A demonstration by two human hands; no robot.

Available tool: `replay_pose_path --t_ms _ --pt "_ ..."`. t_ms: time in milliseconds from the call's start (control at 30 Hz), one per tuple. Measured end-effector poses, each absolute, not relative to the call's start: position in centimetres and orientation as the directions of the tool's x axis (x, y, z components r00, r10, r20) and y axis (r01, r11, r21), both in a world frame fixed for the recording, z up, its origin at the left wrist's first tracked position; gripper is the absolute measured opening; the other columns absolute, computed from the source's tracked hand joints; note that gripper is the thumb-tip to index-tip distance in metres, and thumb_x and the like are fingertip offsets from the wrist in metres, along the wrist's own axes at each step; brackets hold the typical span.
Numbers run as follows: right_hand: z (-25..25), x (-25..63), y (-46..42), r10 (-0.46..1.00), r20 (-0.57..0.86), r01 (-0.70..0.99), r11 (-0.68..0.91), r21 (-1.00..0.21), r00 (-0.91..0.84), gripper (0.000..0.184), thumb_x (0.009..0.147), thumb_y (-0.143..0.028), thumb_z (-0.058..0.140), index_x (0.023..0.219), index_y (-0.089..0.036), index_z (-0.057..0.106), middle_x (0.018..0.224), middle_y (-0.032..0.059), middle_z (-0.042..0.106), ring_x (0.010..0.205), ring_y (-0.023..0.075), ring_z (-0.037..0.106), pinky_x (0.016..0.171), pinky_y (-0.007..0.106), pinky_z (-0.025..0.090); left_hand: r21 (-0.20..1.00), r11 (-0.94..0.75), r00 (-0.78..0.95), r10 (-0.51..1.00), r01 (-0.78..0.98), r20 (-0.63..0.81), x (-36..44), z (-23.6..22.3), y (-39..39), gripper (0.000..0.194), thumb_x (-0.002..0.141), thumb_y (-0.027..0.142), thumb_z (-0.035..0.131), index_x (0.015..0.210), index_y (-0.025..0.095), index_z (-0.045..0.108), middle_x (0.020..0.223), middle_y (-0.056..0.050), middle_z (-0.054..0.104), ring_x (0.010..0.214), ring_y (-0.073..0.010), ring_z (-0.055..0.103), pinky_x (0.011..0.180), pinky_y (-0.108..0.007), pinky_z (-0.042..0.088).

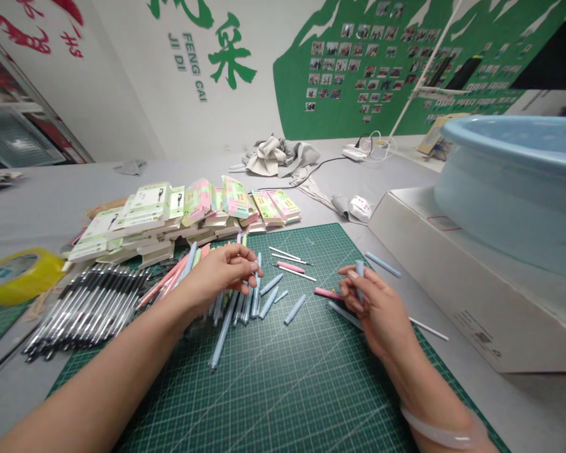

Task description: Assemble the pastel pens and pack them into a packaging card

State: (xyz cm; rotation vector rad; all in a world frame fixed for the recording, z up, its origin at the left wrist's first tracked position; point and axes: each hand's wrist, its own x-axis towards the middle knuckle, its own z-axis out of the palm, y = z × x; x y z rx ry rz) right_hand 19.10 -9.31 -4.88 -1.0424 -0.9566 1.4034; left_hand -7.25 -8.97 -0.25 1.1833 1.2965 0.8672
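Over the green cutting mat (273,384), the right hand (384,311) is pinching a blue pen piece (360,269) upright; the left hand (221,270) is pressing its fingertips together, contents unclear, near blue pens (222,340) lying seemingly for easy reach.

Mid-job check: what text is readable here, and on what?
"FENG CAI": white wall
"JI DI": white wall
"采": white wall
"5", apparently: pink-and-green boxes
Too small, blurred or cut off: other wall characters, lettering and pictures on the green mural, yellow tape label, white carton print.
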Motion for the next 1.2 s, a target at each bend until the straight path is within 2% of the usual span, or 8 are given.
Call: replay_pose_path --t_ms 67,200,367,567,700,967,1100,1200 --pt "-4.7 18.2 -10.0 0.988 -0.074 -0.267 -0.107 -0.958 -0.133 0.019 0.084 -0.03 0.056 0.1 -0.019 0.057 0.067 -0.0013 0.055 0.047 0.005 0.033 0.046 0.019 0.029 0.963 0.264 0.169 0.948 0.057 -0.27 -6.8 -0.8 -9.7 0.023 0.072 0.027 0.068 0.088 0.017 0.054 0.087 -0.007 0.067 0.069 -0.0136 0.061 0.057 -0.024 0.049" --pt "-4.8 16.4 -11.1 0.926 -0.044 -0.175 -0.117 -0.978 -0.376 0.022 0.09 -0.034 0.049 0.105 -0.019 0.055 0.068 -0.0005 0.056 0.049 0.007 0.035 0.045 0.02 0.023 0.951 0.304 0.251 0.926 -0.05 -0.283 -5.5 -1.8 -10.6 0.026 0.072 0.025 0.07 0.092 0.017 0.056 0.085 -0.007 0.067 0.069 -0.0113 0.059 0.057 -0.021 0.046" --pt "-5.4 15.2 -11.7 0.87 -0.026 -0.098 -0.085 -0.992 -0.493 0.024 0.089 -0.036 0.049 0.103 -0.018 0.056 0.068 -0.0012 0.056 0.049 0.0074 0.039 0.047 0.021 0.028 0.955 0.289 0.29 0.922 -0.073 -0.257 -4.2 -2.3 -11.1 0.027 0.072 0.024 0.071 0.094 0.018 0.059 0.076 -0.003 0.065 0.066 -0.0087 0.055 0.056 -0.019 0.041" --pt "-5.4 14.8 -11.9 0.868 -0.05 -0.165 -0.151 -0.975 -0.494 0.017 0.085 -0.033 0.055 0.085 -0.017 0.053 0.066 -0.0014 0.057 0.051 0.0083 0.046 0.051 0.021 0.035 0.924 0.358 0.256 0.913 -0.133 -0.317 -3.7 -2.6 -11.2 0.027 0.071 0.028 0.071 0.093 0.018 0.059 0.074 -0.002 0.064 0.065 -0.0102 0.056 0.057 -0.02 0.044" --pt "-5.2 14.8 -11.9 0.872 -0.065 -0.201 -0.184 -0.962 -0.486 0.014 0.083 -0.03 0.057 0.082 -0.018 0.051 0.063 -0.0024 0.057 0.046 0.0072 0.043 0.046 0.02 0.029 0.899 0.406 0.266 0.896 -0.166 -0.356 -3.3 -2.7 -11.3 0.024 0.072 0.03 0.07 0.088 0.017 0.059 0.071 -0.002 0.063 0.06 -0.009 0.056 0.056 -0.02 0.045" --pt "-5.3 14.7 -12.5 0.849 -0.026 -0.244 -0.182 -0.953 -0.528 0.01 0.082 -0.026 0.056 0.086 -0.016 0.055 0.065 -0.0009 0.059 0.05 0.0073 0.045 0.051 0.02 0.032 0.974 0.126 0.106 0.989 -0.186 -0.107 -2.0 -1.6 -11.6 0.023 0.073 0.03 0.069 0.088 0.018 0.058 0.084 -0.003 0.064 0.077 -0.0134 0.06 0.064 -0.023 0.05" --pt "-4.6 15.4 -12.3 0.858 -0.007 -0.29 -0.181 -0.94 -0.513 0.017 0.083 -0.032 0.055 0.088 -0.016 0.057 0.058 -0.0023 0.054 0.043 0.0055 0.036 0.044 0.018 0.021 0.985 0.069 0.073 0.996 -0.155 -0.058 -1.9 -0.9 -12.0 0.024 0.072 0.031 0.069 0.089 0.018 0.058 0.082 -0.001 0.063 0.076 -0.0135 0.059 0.064 -0.024 0.05" --pt "-4.0 17.0 -11.5 0.933 0.004 -0.291 -0.108 -0.951 -0.36 0.018 0.079 -0.033 0.06 0.087 -0.016 0.058 0.05 -0.0063 0.045 0.041 0.0048 0.028 0.04 0.018 0.015 0.991 0.046 0.052 0.998 -0.128 -0.039 -2.4 -0.6 -12.4 0.022 0.073 0.031 0.067 0.089 0.019 0.058 0.078 0.001 0.06 0.073 -0.012 0.057 0.063 -0.023 0.049"
